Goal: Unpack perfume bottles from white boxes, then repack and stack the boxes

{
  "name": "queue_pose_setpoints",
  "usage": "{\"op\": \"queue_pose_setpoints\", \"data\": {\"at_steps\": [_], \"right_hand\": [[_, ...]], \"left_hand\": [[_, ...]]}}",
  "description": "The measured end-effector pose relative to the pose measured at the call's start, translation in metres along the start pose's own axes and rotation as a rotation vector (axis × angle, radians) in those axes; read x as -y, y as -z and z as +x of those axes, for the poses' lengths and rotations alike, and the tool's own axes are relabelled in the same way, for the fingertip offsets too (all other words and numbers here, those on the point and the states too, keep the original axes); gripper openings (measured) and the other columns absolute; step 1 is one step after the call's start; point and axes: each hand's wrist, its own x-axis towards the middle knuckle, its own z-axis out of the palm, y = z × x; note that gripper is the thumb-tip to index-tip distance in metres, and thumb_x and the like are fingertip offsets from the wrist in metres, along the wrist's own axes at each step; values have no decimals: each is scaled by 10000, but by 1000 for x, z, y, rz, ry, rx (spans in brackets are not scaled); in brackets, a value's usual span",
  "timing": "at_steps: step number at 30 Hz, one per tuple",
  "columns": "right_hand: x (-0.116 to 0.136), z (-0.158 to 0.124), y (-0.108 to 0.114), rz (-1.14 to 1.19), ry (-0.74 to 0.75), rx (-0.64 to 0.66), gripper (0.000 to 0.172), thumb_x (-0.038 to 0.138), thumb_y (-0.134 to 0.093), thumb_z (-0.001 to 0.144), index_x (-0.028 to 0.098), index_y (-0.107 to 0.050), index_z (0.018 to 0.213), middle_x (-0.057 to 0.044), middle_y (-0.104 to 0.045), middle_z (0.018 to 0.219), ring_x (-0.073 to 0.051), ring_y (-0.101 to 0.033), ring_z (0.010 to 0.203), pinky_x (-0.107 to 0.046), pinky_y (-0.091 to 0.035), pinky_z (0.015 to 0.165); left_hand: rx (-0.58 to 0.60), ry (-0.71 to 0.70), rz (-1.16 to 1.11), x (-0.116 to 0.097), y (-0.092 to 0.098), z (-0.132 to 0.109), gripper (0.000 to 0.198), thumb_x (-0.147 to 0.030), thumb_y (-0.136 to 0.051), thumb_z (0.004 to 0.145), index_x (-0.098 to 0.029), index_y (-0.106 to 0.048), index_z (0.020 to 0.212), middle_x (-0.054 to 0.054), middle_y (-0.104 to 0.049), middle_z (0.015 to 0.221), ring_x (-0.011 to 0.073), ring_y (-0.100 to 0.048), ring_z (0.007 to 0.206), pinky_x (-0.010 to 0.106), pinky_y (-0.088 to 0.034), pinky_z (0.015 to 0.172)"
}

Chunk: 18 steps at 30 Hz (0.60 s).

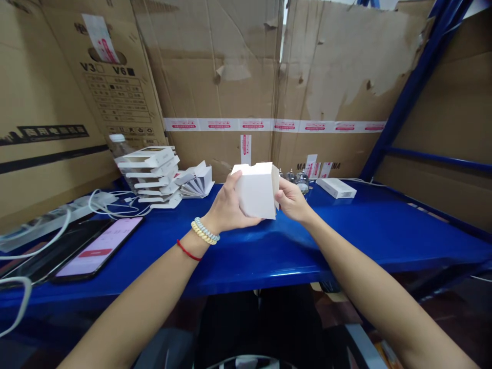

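Both hands grip one white box (257, 190) above the blue shelf (369, 230).

The left hand (227, 207) wraps the box's left face, fingers curled around its 9 o'clock side, thumb under the bottom edge. The right hand (292, 201) closes on the 3 o'clock side. A stack of boxes (151, 171) sits at 9 o'clock of the box, a phone (98, 248) at 8 o'clock, a flat box (335, 187) at 3 o'clock.

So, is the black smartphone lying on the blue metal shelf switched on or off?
On: the black smartphone shows a lit pinkish-white screen with a red bar across it.
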Motion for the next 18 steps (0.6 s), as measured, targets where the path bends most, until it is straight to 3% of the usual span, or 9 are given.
{"op": "queue_pose_setpoints", "data": {"at_steps": [5, 11, 15, 18], "right_hand": [[-4, -1, -4, -18, -2, 50, 882, 903, -434, 662, 197, -647, 1144, -97, -687, 979, -253, -639, 908, -339, -521, 752], [-7, -4, -10, 58, -52, 132, 861, 871, -280, 768, 191, -654, 1139, -72, -673, 849, -194, -621, 747, -301, -513, 660], [-11, -5, -10, 75, -154, 107, 822, 868, -298, 773, 201, -659, 1090, -15, -565, 647, -131, -480, 530, -254, -413, 470], [-11, -5, -7, 115, -107, 102, 816, 859, -281, 789, 198, -654, 1087, 3, -513, 613, -107, -401, 472, -243, -356, 421]], "left_hand": [[53, 12, -11, -3, -3, 0, 1280, -446, -874, 523, -298, 2, 1446, 165, -305, 1391, 373, -448, 1262, 541, -472, 998], [16, 72, -45, -5, -6, 0, 1297, -417, -902, 483, -322, -41, 1450, 133, -306, 1364, 347, -438, 1226, 538, -449, 1018], [-14, 64, -20, -5, -7, 1, 1298, -385, -907, 469, -320, -58, 1449, 120, -311, 1338, 328, -436, 1195, 533, -456, 999], [-36, 51, 15, -5, -7, 3, 1304, -364, -908, 456, -307, -70, 1453, 121, -312, 1325, 329, -422, 1192, 550, -450, 990]]}}
